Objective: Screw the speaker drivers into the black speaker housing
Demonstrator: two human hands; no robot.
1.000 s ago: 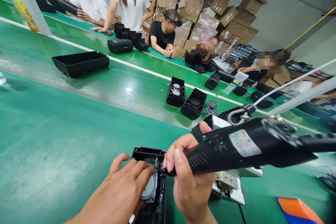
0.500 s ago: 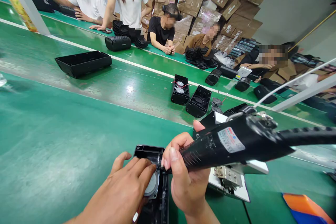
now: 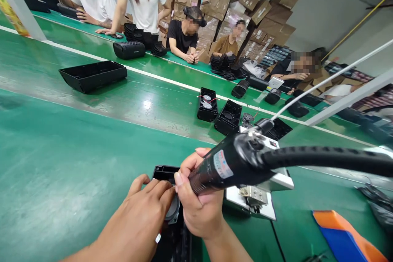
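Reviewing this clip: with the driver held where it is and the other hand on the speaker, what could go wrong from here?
1. The left hand presses its fingertips on the round speaker right beside the electric screwdriver; a slip could catch them.
2. The right hand hides the driver's tip, so aim is hard to judge and it might gouge the black housing.
3. The thick cable pulls sideways and may tilt the tool.

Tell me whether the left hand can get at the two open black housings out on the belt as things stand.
Probably not freely. The left hand is pressed on the speaker shell, and the two housings lie well beyond it, with the right hand and its screwdriver across the way.
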